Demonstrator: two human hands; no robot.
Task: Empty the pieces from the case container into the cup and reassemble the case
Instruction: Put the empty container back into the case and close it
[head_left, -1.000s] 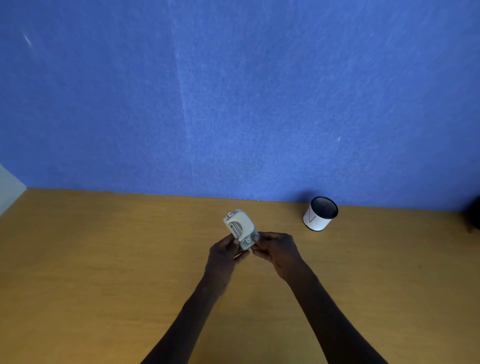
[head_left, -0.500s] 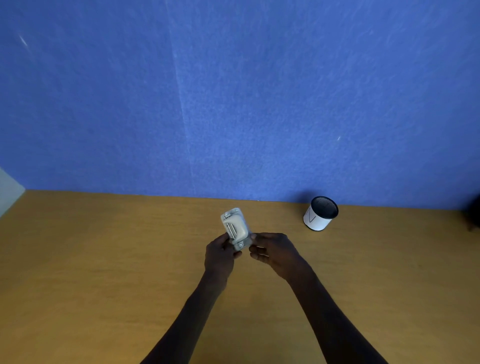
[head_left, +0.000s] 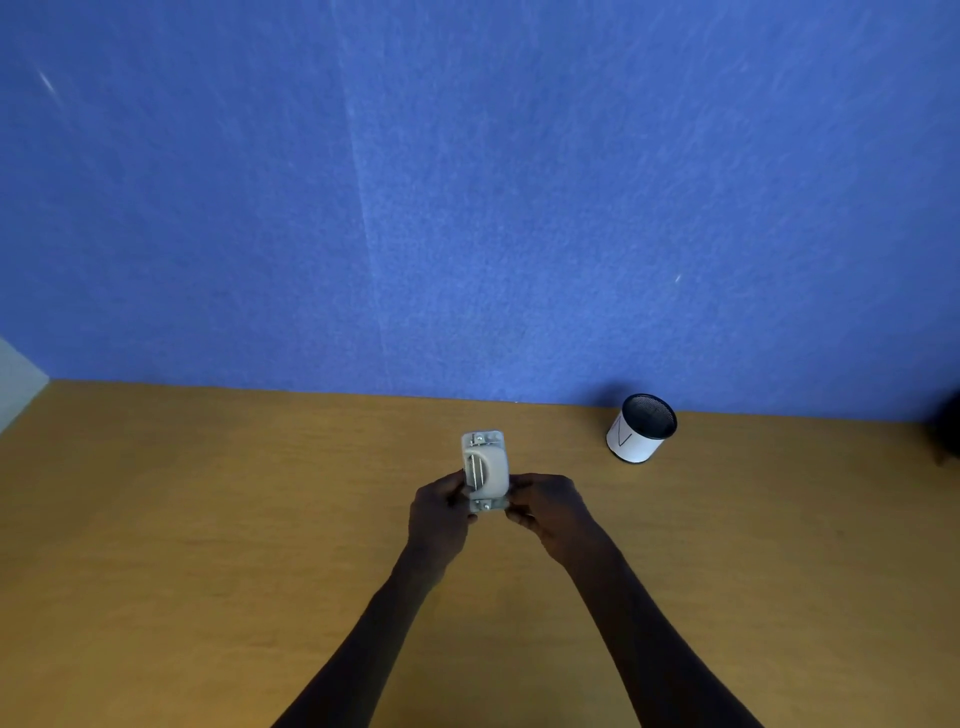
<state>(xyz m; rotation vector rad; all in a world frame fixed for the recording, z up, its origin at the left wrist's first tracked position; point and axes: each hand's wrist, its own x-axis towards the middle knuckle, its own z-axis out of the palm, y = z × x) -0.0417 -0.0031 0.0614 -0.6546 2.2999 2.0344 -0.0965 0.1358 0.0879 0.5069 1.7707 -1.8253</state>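
A small pale grey case with metal screws at its top and bottom ends is held upright above the wooden table. My left hand grips its lower left side and my right hand pinches its lower right edge. A white cup with a dark mesh inside stands at the back right near the wall, well apart from both hands. The case's contents are hidden.
A blue felt wall rises behind the table. A dark object shows at the far right edge. The table's left corner lies at the far left.
The case has turned from a leftward tilt to nearly upright. My right hand has closed back onto its lower edge.
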